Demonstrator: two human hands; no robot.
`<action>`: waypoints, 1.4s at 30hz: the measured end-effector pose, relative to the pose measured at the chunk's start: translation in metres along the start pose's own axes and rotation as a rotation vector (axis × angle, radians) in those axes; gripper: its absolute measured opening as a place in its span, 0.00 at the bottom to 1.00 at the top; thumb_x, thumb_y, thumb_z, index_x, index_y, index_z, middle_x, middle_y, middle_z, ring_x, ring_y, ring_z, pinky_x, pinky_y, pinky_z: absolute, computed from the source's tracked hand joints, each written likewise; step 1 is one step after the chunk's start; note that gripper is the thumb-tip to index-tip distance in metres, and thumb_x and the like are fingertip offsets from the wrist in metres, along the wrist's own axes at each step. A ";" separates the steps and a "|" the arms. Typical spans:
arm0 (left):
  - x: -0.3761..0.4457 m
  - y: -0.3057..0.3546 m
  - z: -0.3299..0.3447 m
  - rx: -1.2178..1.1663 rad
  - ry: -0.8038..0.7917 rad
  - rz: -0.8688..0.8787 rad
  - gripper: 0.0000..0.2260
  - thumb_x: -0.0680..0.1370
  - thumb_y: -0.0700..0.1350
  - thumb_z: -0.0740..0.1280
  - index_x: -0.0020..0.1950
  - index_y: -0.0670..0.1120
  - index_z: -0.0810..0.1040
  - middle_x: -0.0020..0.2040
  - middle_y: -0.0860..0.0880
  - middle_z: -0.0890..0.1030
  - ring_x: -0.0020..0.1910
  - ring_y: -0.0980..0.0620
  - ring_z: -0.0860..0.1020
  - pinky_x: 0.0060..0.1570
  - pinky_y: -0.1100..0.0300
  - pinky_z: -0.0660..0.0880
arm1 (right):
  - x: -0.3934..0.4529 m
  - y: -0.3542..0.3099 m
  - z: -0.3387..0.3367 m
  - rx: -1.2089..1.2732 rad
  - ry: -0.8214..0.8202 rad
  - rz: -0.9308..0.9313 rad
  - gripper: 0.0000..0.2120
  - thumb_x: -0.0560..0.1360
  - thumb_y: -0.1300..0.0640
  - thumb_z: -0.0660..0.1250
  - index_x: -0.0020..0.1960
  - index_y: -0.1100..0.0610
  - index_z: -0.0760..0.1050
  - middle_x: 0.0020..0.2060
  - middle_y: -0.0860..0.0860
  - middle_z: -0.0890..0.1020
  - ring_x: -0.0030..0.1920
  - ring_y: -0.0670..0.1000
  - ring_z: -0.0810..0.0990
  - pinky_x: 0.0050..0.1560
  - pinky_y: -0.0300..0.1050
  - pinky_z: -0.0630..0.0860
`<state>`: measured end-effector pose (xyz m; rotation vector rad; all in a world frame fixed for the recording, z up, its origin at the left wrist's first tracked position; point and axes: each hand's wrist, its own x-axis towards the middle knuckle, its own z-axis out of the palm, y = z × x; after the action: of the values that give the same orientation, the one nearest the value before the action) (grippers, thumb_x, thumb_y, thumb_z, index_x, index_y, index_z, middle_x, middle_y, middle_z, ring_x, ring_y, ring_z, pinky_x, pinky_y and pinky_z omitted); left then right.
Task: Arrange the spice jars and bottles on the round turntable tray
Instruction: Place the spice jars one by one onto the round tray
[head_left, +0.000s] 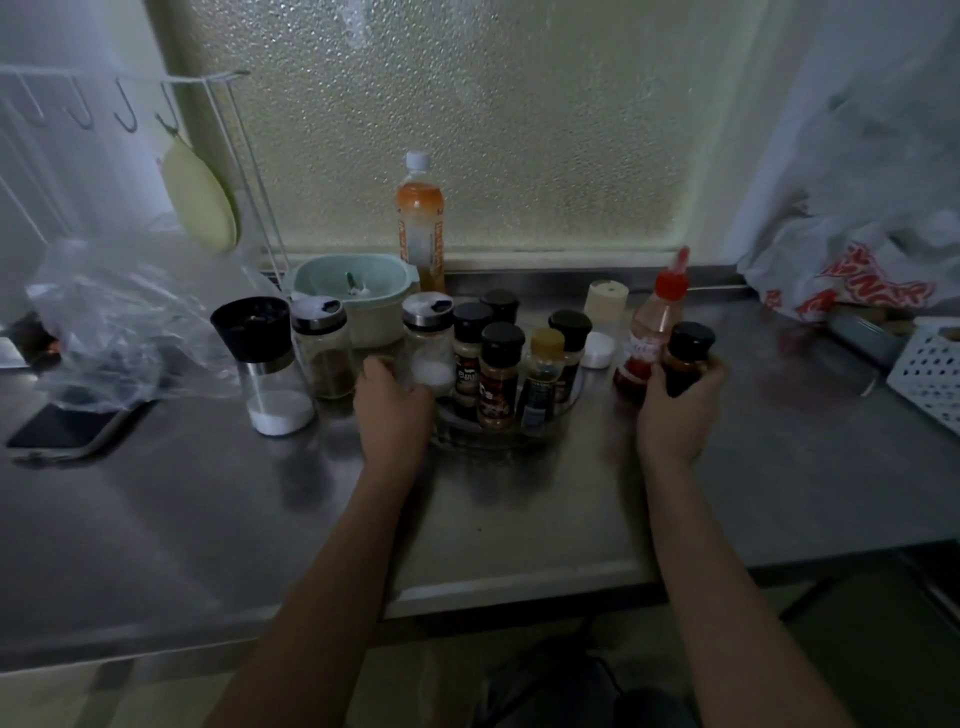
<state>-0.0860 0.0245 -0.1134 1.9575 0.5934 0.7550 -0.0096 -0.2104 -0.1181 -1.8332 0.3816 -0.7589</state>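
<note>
A clear round turntable tray (540, 423) sits mid-counter with several black-capped spice jars (500, 366) and a gold-capped bottle (543, 376) standing on it. My left hand (392, 402) grips a glass shaker jar with white powder (428, 340) at the tray's left edge. To the tray's right, my right hand (675, 415) holds a small dark bottle with a black cap (685, 358). A red-nozzled sauce bottle (652, 327) stands just left of it. A brown-spice shaker jar (322, 353) and a black-topped grinder with white salt (262, 364) stand left of the tray.
A tall orange drink bottle (420, 223) and a mint bowl (353, 291) stand by the window. A phone (67, 428) and a clear plastic bag (114, 322) lie at left. At right are a white perforated basket (930, 369) and a printed bag (857, 291). A white cap (597, 349) lies behind the tray.
</note>
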 end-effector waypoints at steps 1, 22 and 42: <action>0.002 -0.001 -0.001 -0.035 -0.006 -0.033 0.09 0.73 0.38 0.66 0.52 0.39 0.72 0.49 0.42 0.76 0.48 0.46 0.74 0.43 0.59 0.68 | -0.003 -0.002 -0.001 0.034 0.024 -0.025 0.23 0.75 0.57 0.67 0.67 0.59 0.65 0.65 0.58 0.75 0.65 0.57 0.74 0.65 0.51 0.71; 0.006 0.001 -0.001 -0.111 0.070 0.062 0.11 0.72 0.36 0.66 0.54 0.38 0.76 0.45 0.47 0.78 0.44 0.52 0.75 0.42 0.68 0.66 | -0.047 -0.025 0.016 0.307 -0.552 -0.307 0.09 0.79 0.61 0.61 0.59 0.54 0.72 0.54 0.48 0.78 0.51 0.29 0.74 0.50 0.25 0.70; 0.023 -0.011 0.010 -0.169 0.024 0.002 0.14 0.74 0.33 0.61 0.58 0.40 0.78 0.55 0.43 0.81 0.50 0.53 0.75 0.49 0.63 0.68 | 0.000 -0.021 0.019 0.322 -0.329 -0.221 0.23 0.71 0.53 0.73 0.63 0.57 0.71 0.56 0.51 0.80 0.54 0.48 0.80 0.53 0.42 0.78</action>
<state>-0.0641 0.0391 -0.1209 1.7962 0.5253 0.8050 0.0010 -0.1882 -0.1032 -1.6690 -0.1522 -0.6109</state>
